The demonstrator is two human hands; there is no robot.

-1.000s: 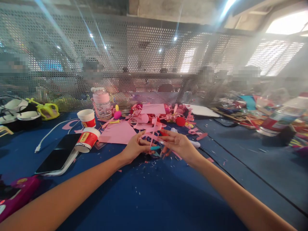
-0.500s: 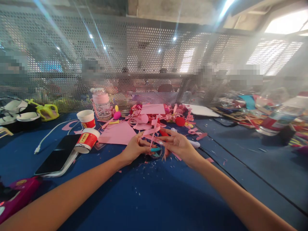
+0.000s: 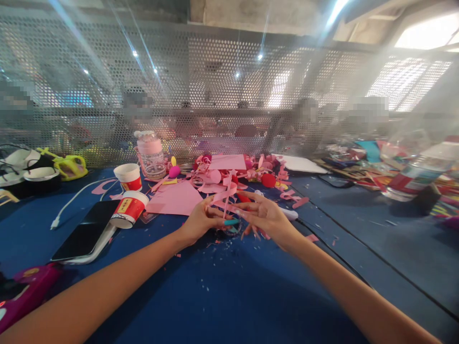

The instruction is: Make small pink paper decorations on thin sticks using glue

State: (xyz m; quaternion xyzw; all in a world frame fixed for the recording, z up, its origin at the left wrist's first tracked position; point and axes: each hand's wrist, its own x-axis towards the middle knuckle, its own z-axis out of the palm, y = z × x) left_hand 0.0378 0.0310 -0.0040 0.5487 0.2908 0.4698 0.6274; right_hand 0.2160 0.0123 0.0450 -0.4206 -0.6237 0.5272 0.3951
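My left hand (image 3: 199, 222) is closed, its thumb and fingers pinching a curled pink strip (image 3: 225, 196) above the blue table. From the other side, my right hand (image 3: 263, 215) is closed at the thumb and forefinger on the strip's near end; its lower fingers hang loose. A teal piece (image 3: 231, 222) lies at my left fingertips, and what it belongs to is unclear. Just below it is a small clear round thing (image 3: 234, 229), partly hidden. Behind my right fingers shows something red (image 3: 244, 197). A pink sheet (image 3: 175, 198) lies beyond my left hand.
A heap of pink cut pieces (image 3: 215, 177) lies behind the hands. Leftward are paper cups (image 3: 129, 209), a phone (image 3: 86, 229), a white cable (image 3: 68, 203) and a pink-topped bottle (image 3: 150, 155). A plastic bottle (image 3: 416, 172) stands right. A perforated metal screen (image 3: 222, 71) closes the back.
The standing part of the pink strip has shifted slightly left. My right hand's lower fingers have spread a little, while both hands stay in nearly the same place.
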